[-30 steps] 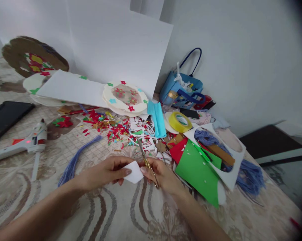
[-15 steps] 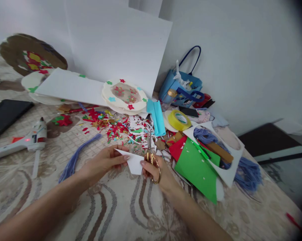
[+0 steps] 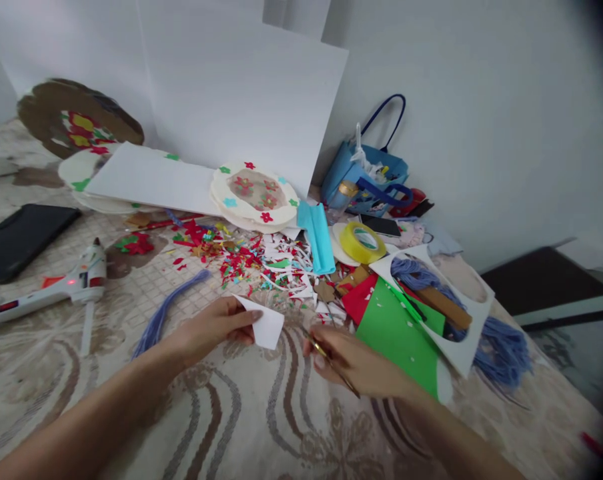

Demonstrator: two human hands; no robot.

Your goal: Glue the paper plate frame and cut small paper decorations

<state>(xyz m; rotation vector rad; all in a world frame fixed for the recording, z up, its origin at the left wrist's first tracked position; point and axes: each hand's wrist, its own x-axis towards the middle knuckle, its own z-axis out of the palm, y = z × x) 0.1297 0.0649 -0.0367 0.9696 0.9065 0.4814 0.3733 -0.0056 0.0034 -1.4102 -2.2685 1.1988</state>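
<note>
A small white piece of paper [image 3: 269,327] is pinched between the thumb and fingers of my left hand [image 3: 229,321], above the patterned cloth. To the right of it, my right hand [image 3: 344,357] is closed around gold-handled scissors [image 3: 331,367]. Their blades are hard to make out, and the paper and scissors are apart. Beyond both hands lies a pile of small red, white and green paper scraps [image 3: 281,263]. A green sheet [image 3: 399,333] lies beside my right hand.
At the left are a glue gun [image 3: 89,273], blue yarn [image 3: 166,313] and a black phone [image 3: 24,237]. Decorated white discs [image 3: 254,193] lie behind the scraps. Yellow tape [image 3: 361,242], a white cut-out sheet [image 3: 461,353] and a blue bag [image 3: 336,167] stand or lie right.
My right hand has let go of the paper and moved right and down with the scissors, which have turned. My left hand still holds the paper. The view has shifted slightly.
</note>
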